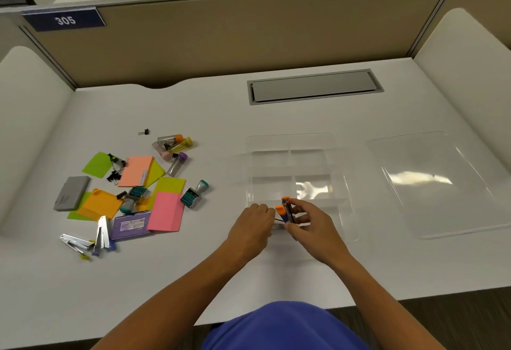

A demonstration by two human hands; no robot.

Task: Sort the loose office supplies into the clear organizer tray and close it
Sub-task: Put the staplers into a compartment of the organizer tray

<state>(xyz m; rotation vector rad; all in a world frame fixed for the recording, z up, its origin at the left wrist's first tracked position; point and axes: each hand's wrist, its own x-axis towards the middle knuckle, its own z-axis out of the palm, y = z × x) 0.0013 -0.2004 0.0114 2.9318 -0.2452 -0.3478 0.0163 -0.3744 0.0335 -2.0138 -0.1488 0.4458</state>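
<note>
Both your hands meet over the tray's (290,139) near edge, w/ the first items going in. Your right hand (312,222) pinches an orange-capped stapler (286,211), tilted up on end; your left hand (253,224) curls on something silvery at the stapler's base, prob. a second piece, can't tell what. Tray sits mid-desk, compartments looking bare; lid (442,183) lies flat just right of it, off. Rest of the supplies sit in a pile (132,189) well left: notes, clips, stamps, tubes, more staplers. Risks from here: clear dividers are hard to see, so the stapler could land across one and stop the lid seating later. Pressing on the near wall could tip or slide the light tray.
</note>
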